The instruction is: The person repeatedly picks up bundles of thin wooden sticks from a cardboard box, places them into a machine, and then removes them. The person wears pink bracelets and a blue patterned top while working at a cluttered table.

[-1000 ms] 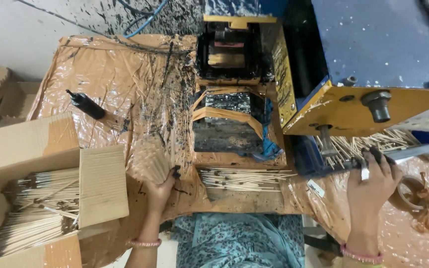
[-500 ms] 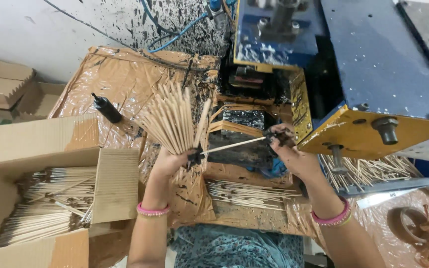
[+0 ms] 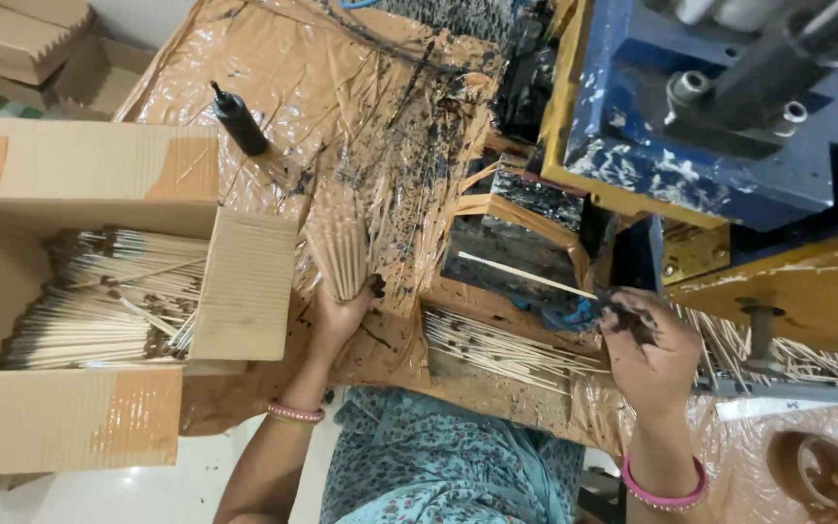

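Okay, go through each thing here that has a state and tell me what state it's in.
Cardboard box: open, flaps out, stacked sticks inside.
Left hand: closed around a fanned bundle of sticks.
Right hand: fingers pinched at the feed tray, blackened.
Black bottle: upright, capped.
Plastic sheet: wrinkled, spattered black.

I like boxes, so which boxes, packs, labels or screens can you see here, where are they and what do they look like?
Open cardboard box: left of the left hand, brown, rectangular, tape patches, filled with thin pale sticks.
Flat cardboard pieces: top left corner, brown, stacked.
Small black bottle: on the brown plastic sheet above the box, narrow tip.
No labels, signs or screens show.
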